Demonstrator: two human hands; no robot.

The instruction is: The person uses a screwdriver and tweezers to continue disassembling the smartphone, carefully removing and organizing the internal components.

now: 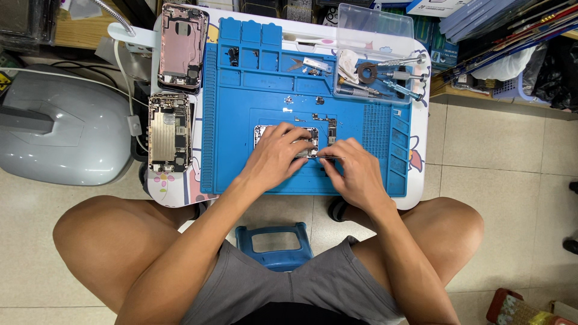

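Observation:
An opened phone body [307, 137] lies on the blue work mat [253, 102], mostly covered by my hands. My left hand [274, 156] rests on top of it and holds it flat. My right hand [355, 171] pinches thin metal tweezers [328, 157] whose tips point left into the phone's right edge. Small loose parts [328, 123] lie on the mat just behind the phone.
Two more open phone shells [182, 45] [170, 132] lie at the table's left edge. A clear tray [376, 57] with screwdrivers sits at the back right. A grey case [60, 129] stands on the floor left; a blue stool [274, 244] is between my knees.

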